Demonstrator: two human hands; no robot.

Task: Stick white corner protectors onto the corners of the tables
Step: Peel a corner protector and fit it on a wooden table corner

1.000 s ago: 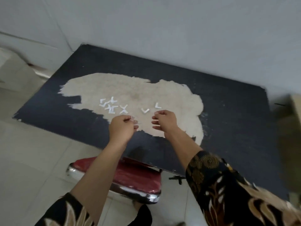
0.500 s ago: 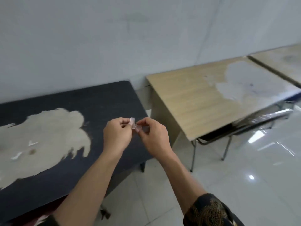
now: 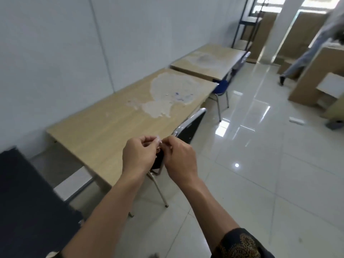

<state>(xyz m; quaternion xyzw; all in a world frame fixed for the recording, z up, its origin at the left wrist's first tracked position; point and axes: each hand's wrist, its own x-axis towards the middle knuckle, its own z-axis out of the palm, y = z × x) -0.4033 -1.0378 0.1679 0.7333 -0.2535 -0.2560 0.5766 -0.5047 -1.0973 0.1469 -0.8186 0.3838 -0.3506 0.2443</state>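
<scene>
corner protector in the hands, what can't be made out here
Head view only:
- corner protector: only a tiny pale tip shows; left hand and right hand, pinching it, hide its shape.
- dark table: cut off by the left edge.
- walking person, far right: blurred, cut by the top edge.

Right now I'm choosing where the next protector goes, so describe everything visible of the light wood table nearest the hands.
The light wood table is rectangular, its laminate-looking top worn to a pale patch toward the far end. It runs along the white wall, end to end with a second table; a black chair sits at its front edge. Left hand and right hand pinch a corner protector before that edge.
</scene>
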